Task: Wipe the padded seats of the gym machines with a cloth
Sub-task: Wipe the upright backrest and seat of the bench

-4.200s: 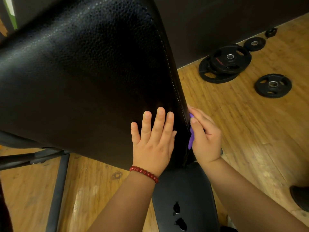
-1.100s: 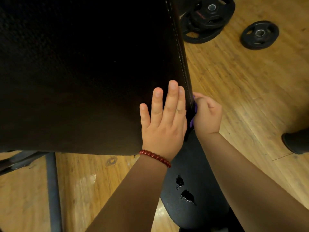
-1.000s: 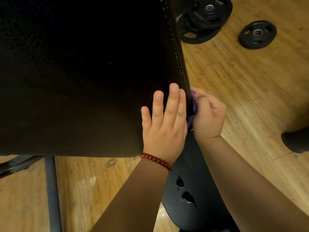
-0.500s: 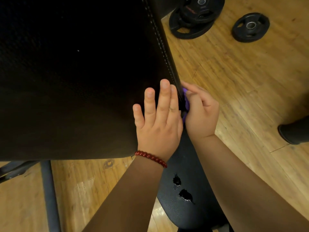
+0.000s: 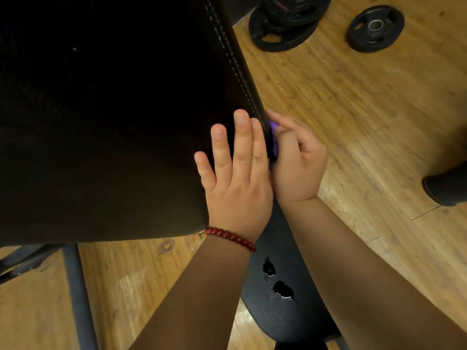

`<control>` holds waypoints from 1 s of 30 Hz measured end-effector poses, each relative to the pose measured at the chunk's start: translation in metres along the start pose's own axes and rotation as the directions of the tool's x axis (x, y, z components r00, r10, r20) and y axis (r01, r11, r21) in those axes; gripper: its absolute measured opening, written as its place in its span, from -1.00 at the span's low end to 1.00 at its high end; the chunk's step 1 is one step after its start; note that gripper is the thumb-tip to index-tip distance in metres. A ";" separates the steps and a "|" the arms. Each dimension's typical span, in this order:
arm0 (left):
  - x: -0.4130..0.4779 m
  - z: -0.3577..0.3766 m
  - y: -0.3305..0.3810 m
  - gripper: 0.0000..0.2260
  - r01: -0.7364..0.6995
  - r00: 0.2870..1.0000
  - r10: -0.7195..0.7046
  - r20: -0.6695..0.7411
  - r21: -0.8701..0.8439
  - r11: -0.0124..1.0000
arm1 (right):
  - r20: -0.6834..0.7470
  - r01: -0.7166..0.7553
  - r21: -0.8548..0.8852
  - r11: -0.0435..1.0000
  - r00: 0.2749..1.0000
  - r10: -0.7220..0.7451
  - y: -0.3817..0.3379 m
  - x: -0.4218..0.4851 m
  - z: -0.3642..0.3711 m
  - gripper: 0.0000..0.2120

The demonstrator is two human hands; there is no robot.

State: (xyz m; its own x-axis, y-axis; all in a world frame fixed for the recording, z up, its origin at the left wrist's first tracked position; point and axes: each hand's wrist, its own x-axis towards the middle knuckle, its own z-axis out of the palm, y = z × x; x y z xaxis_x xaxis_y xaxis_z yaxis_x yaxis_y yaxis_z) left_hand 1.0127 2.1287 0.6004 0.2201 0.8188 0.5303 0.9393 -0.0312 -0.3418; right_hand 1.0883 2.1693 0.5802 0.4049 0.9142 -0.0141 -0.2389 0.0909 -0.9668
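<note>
Purple cloth runs lengthwise along black pad's stitched edge.

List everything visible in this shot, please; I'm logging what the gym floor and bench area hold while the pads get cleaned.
large pad: one, black with white edge stitching, upper left
seat pad: one, black, two tears in it, bottom centre below the large pad
cloth: one, purple, pressed against the large pad's right edge, mostly hidden
weight plates: at least three, black, on the floor top right, two stacked, one apart
frame bars: dark metal, lower left
floor: wooden, tan
dark object: one, right edge, cannot identify
bead bracelet: one, red, left wrist
left hand: flat on the large pad
right hand: holding the cloth
</note>
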 end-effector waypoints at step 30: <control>-0.016 0.026 0.004 -0.19 -0.038 0.999 0.039 -0.028 0.030 0.999 | 0.155 0.031 0.030 0.999 0.987 -0.036 0.040 0.004 -0.025 -0.73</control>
State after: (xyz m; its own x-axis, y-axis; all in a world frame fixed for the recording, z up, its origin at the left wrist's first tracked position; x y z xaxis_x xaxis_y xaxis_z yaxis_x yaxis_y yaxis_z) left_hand 1.0065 2.1307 0.5704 0.2634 0.8008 0.5380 0.9220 -0.0449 -0.3846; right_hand 1.1025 2.1670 0.5349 0.2717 0.9605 0.0602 -0.2528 0.1316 -0.9585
